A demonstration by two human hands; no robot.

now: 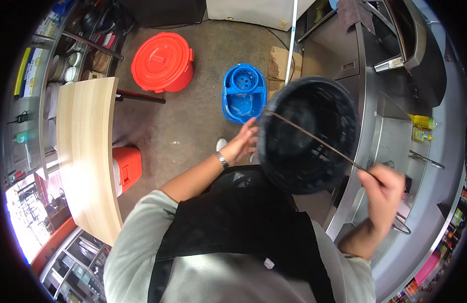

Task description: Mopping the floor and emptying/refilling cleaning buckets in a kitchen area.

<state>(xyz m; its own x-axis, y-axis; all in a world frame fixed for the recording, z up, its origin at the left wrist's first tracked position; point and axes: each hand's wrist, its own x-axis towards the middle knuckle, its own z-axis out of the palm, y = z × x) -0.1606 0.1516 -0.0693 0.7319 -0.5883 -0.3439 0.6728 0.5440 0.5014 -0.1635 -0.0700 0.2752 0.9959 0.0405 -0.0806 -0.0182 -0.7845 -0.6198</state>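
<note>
A black plastic bucket [305,132], blurred by motion, hangs in front of me with its open top facing up. My right hand [383,193] is closed around the thin wire handle [313,134], which runs slantwise over the bucket's mouth. My left hand [243,144], with a metal-band watch at the wrist, is at the bucket's left side; its fingers are spread, and contact with the wall cannot be told. Beyond the bucket a blue mop bucket with a wringer basket [244,94] stands on the floor. A white pole [291,49] rises near it.
A red lidded bin [163,62] stands on the floor at the upper left. At the left is a wooden tabletop [87,151], with a red and white cooler [129,168] beside it. Stainless steel sinks [392,132] line the right. Flattened cardboard [281,64] lies near the counter.
</note>
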